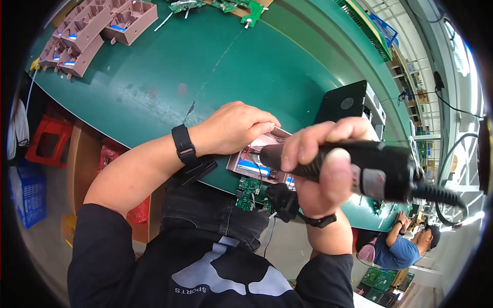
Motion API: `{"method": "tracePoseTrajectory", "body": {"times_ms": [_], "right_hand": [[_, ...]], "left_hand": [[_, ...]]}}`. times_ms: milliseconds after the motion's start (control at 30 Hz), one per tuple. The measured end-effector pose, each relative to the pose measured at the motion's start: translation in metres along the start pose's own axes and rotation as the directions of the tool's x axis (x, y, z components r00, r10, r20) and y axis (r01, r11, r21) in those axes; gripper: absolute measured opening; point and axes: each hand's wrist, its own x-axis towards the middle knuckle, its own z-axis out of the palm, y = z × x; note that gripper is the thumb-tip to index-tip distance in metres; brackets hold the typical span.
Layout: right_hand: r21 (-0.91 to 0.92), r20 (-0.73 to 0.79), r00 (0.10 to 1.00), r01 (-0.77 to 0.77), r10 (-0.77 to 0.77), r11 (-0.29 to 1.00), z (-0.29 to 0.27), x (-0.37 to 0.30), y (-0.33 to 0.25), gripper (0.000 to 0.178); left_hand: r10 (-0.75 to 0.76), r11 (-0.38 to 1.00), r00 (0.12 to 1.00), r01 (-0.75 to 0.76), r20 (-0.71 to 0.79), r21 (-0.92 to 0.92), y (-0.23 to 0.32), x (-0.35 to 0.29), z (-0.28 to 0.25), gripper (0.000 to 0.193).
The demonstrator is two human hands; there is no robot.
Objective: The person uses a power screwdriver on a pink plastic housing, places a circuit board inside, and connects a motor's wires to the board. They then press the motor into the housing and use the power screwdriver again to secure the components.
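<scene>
My right hand is wrapped round a black electric screwdriver with a thick cord at its back end. Its tapered nose points left, into a pinkish-brown plastic housing at the table's near edge. My left hand grips the housing's far side, with fingers bent over the rim. Inside the housing lie a blue battery and a red wire. A green circuit board hangs at the housing's near side, over the table edge. The tool's tip is hard to make out.
Several similar housings are stacked at the far left of the green table. Circuit boards lie at the far edge. A black box-shaped device stands to the right. Another person sits at lower right. A red stool and a blue crate are at left.
</scene>
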Motion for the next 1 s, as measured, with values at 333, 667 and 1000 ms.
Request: {"method": "tracePoseTrajectory", "body": {"times_ms": [333,667,1000], "right_hand": [[0.061,-0.394,0.887,0.287,-0.241,0.956,-0.091,-0.036,-0.085,0.032],[-0.112,-0.762,0.641,-0.261,0.086,0.959,-0.25,-0.079,-0.028,0.024],[0.263,-0.556,0.778,-0.171,0.294,0.95,-0.284,-0.059,0.036,0.02]], "left_hand": [[-0.134,0.988,0.988,0.139,0.079,-0.061,0.012,0.004,-0.005,0.03],[0.092,0.904,0.991,-0.041,-0.101,0.427,0.107,-0.012,0.017,0.021],[-0.107,0.677,0.994,0.08,-0.011,0.732,0.13,0.003,0.054,0.038]]}}
